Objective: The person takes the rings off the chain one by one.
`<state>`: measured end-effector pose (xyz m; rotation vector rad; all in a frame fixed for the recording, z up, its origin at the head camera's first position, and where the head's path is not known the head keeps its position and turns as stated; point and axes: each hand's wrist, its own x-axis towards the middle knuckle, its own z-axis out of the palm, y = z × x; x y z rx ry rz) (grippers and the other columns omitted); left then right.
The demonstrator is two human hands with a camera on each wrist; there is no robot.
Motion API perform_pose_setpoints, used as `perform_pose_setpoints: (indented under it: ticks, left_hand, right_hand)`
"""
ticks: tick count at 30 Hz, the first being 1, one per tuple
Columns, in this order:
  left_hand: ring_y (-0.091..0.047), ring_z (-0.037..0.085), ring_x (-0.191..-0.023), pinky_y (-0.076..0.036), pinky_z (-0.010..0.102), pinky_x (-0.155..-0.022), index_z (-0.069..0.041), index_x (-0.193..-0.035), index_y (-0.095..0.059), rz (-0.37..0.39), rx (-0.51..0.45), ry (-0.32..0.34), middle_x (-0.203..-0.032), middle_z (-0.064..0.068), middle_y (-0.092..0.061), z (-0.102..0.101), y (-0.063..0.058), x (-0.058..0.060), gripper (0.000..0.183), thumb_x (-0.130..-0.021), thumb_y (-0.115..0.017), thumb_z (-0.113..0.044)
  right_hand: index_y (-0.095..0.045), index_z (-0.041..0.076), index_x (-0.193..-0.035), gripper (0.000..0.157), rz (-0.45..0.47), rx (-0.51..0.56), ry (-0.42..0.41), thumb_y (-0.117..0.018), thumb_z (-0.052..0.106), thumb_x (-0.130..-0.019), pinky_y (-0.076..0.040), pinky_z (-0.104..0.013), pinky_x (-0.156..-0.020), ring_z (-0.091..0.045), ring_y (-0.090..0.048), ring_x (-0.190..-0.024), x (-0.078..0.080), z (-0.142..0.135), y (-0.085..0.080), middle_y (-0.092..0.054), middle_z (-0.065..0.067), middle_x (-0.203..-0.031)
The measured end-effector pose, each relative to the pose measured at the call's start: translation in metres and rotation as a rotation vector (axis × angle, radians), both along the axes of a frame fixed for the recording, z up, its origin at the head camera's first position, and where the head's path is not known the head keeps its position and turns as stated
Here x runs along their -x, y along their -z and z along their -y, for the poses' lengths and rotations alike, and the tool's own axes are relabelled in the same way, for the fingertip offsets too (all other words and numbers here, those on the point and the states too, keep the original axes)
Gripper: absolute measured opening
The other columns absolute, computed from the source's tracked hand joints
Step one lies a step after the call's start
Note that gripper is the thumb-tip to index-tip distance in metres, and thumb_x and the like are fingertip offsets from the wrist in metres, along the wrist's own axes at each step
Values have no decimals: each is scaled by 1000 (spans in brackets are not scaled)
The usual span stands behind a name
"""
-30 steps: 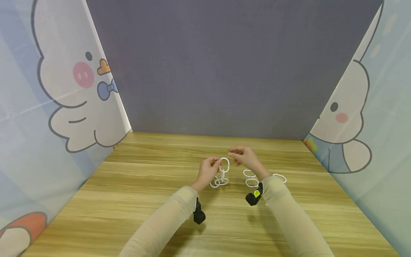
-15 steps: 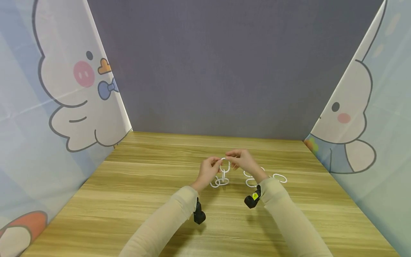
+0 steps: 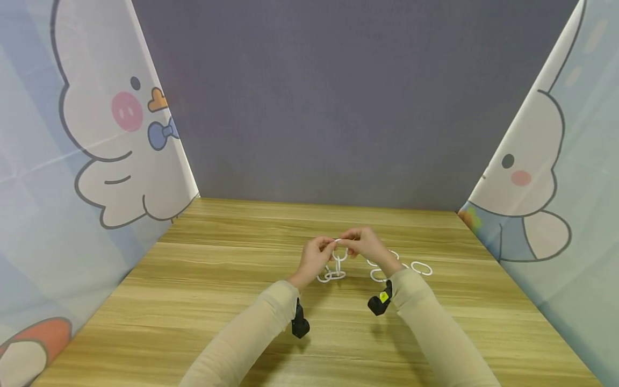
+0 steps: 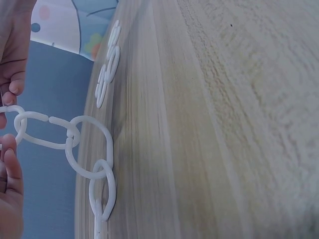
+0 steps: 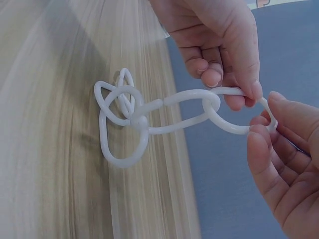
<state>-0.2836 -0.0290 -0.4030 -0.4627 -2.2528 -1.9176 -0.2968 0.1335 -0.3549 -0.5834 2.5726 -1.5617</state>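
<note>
Grey back panel (image 3: 329, 107) stands along the far edge of the wood-grain worktop (image 3: 203, 301); printed panels (image 3: 111, 177) line the left and right edges. One person works here with both hands. White chain (image 5: 184, 95): located roughly midway between the left and right edges, lower links resting on the worktop, upper links raised. Left hand (image 3: 313, 259): thumb and fingers pinching the top link (image 5: 227, 128). Right hand (image 3: 366, 244): thumb and fingers pinching the same link, just beside the left. Loose links (image 3: 422, 263) lie flat between the chain and the right edge, partly hidden behind the right arm. Black cameras (image 3: 300, 325) are mounted at both wrists.
</note>
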Motion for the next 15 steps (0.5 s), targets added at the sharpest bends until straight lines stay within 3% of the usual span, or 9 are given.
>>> perform_pose_setpoints:
  ticks: [4, 7, 10, 12, 15]
  left_hand:
    - [-60, 40, -73, -47, 22, -52, 3, -98, -63, 0, 1, 9, -82, 16, -64, 0, 2, 1, 14, -93, -55, -7]
    - [-60, 41, -73, -46, 21, -51, 3, -98, -63, -7, -5, 21, -82, 14, -64, 0, 0, -1, 14, -93, -56, -8]
    - [-58, 44, -73, -41, 18, -47, 5, -97, -63, -18, -24, 37, -79, 8, -64, 2, -10, -9, 14, -93, -56, -6]
    - [-59, 39, -69, -40, 18, -47, 7, -98, -62, -25, -23, 45, -79, 9, -64, 2, -18, -16, 15, -93, -55, -5]
    - [-58, 21, -62, -41, 18, -49, 9, -99, -62, -27, -2, 46, -81, 11, -64, 3, -27, -24, 16, -93, -54, -4]
  right_hand:
    - [-65, -8, -101, 23, 5, 1, -3, -65, 11, -87, -53, -43, -59, -30, -58, -60, -3, 0, -3, -59, -3, -69]
    - [-66, -7, -98, 21, 7, -6, 1, -66, 11, -87, -53, -41, -58, -25, -57, -59, -2, 0, -1, -59, -3, -69]
    - [-67, -4, -96, 19, 6, -16, 14, -66, 12, -86, -53, -35, -56, -19, -56, -57, 1, -2, 2, -60, -4, -69]
    - [-67, -4, -96, 19, 3, -17, 13, -66, 12, -87, -53, -34, -55, -19, -56, -57, 1, -2, 1, -60, -7, -69]
    - [-67, -4, -96, 19, 3, -21, 12, -65, 12, -87, -53, -34, -55, -19, -56, -56, -1, -3, -1, -60, -12, -70]
